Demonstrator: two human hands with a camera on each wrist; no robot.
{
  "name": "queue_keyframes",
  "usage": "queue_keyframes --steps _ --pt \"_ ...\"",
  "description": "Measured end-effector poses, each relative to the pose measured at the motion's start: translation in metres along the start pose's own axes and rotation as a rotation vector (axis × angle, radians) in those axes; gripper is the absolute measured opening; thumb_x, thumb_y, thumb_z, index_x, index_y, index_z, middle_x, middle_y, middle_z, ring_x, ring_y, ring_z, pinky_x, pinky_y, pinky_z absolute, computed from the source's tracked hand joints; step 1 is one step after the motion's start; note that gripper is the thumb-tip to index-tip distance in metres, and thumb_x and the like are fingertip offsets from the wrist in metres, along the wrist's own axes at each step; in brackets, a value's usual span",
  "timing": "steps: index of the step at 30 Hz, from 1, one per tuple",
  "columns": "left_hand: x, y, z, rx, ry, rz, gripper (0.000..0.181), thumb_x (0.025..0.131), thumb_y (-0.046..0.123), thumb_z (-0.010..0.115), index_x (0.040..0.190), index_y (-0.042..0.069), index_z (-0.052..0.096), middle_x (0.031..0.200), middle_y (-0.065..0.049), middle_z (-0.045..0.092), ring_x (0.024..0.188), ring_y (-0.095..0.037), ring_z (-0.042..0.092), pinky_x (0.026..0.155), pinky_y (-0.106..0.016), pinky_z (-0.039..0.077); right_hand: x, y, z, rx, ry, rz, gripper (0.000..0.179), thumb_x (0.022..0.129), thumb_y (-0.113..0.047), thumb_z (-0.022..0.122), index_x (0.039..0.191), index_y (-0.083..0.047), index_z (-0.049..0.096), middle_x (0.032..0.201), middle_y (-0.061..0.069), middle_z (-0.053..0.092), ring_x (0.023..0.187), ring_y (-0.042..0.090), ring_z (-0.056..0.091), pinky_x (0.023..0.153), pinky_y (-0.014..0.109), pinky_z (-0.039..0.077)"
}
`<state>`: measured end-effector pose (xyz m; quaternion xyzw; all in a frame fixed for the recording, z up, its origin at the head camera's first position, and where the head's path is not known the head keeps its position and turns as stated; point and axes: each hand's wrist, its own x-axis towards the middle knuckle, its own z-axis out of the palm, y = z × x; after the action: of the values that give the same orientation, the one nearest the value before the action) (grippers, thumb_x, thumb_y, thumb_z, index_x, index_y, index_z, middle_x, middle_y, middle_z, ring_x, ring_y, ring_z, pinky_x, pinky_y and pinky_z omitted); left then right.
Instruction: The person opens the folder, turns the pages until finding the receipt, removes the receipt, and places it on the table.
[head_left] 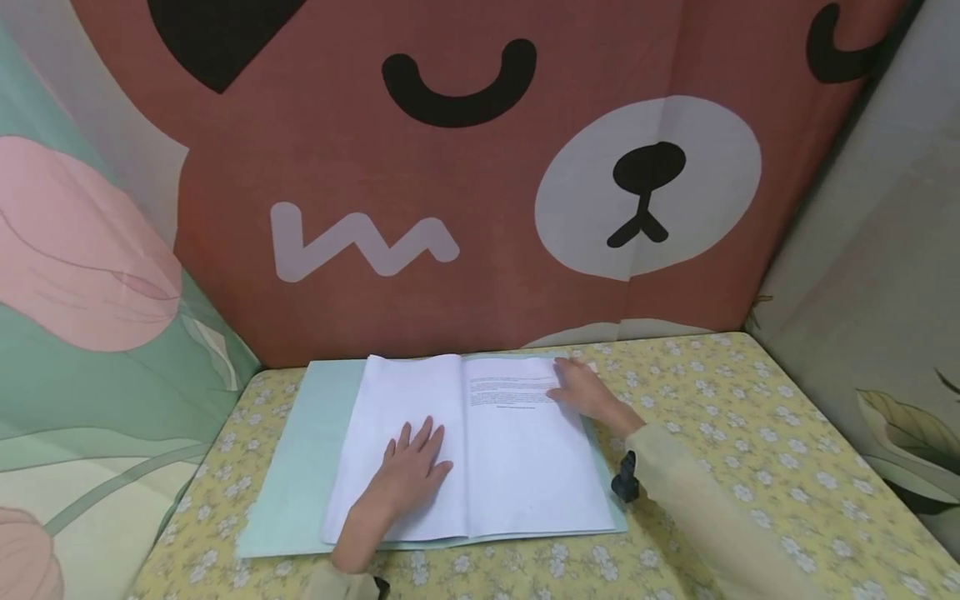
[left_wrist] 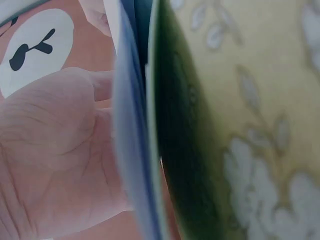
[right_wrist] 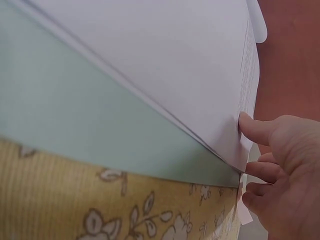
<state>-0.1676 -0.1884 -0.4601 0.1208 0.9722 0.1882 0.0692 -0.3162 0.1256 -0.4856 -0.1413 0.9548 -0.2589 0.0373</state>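
Closest in, the left hand (head_left: 408,477) lies with fingers spread on the left page (head_left: 420,392), gripping nothing. That page belongs to an opened-out booklet (head_left: 525,492) on the flowered surface (head_left: 712,442), wider side to side, its fold (head_left: 464,442) running near to far. Farther off, across the fold, the right hand (head_left: 587,390) pinches the right page (head_left: 536,454) at its far outer corner.
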Motion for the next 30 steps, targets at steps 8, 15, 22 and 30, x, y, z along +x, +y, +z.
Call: queue_keyframes --steps 8,15,22,30 --pt "-0.001 -0.006 0.0 -0.071 -0.058 -0.039 0.062 0.109 0.033 0.051 0.159 0.0 0.038 0.168 -0.024 0.024 0.154 -0.052 0.012 0.12 -0.07 0.011 0.0 -0.005 0.001 0.02 0.024 -0.009 0.065 0.098 -0.015 0.073 0.147 0.015 0.043 0.145 0.032 0.053 0.136 0.046 0.05 0.112 0.055 0.042" --pt "0.0 -0.007 -0.002 -0.113 -0.091 -0.027 0.061 0.109 0.031 0.05 0.159 -0.001 0.036 0.168 -0.025 0.021 0.154 -0.052 0.008 0.121 -0.07 0.008 0.002 -0.007 0.002 0.026 0.026 0.024 0.06 0.098 -0.012 0.073 0.146 0.012 0.046 0.143 0.029 0.056 0.135 0.043 0.053 0.111 0.053 0.045" --pt "0.0 -0.008 -0.001 -0.116 -0.099 -0.027 0.061 0.109 0.031 0.049 0.159 -0.001 0.036 0.167 -0.027 0.021 0.153 -0.053 0.008 0.12 -0.07 0.008 0.0 -0.011 0.003 0.0 0.058 -0.031 0.045 0.096 -0.008 0.074 0.135 0.009 0.059 0.125 0.025 0.069 0.118 0.038 0.066 0.097 0.05 0.054" --pt "0.002 -0.01 -0.001 -0.107 -0.103 -0.024 0.061 0.109 0.031 0.048 0.159 -0.002 0.035 0.167 -0.027 0.021 0.153 -0.053 0.008 0.12 -0.071 0.008 -0.001 -0.016 0.001 0.034 0.123 -0.061 0.042 0.091 0.001 0.076 0.13 0.008 0.062 0.124 0.026 0.068 0.117 0.04 0.065 0.096 0.051 0.054"
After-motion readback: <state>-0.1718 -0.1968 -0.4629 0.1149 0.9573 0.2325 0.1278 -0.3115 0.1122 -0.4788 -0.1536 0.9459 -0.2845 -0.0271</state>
